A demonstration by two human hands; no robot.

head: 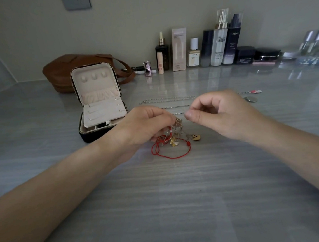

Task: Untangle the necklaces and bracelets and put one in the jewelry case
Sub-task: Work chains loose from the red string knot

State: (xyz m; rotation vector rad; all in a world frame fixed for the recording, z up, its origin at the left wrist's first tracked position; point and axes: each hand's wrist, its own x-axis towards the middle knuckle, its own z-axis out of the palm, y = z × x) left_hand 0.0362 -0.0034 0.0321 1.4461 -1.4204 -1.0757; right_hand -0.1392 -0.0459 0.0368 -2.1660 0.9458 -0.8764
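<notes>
Red-corded tangle (172, 139) hangs from the left hand's (146, 125) pinching fingers (168, 118), the right hand's (221, 113) fingers (192, 117) pinching it just beside.

On the table (178, 194), a tangle of jewelry (174, 136) lies at centre. The jewelry case (100, 105) stands at its ten o'clock, with a bag (62, 70) behind that. Chains (168, 100) lie at twelve, and bottles (215, 46) line the wall at one o'clock.
</notes>
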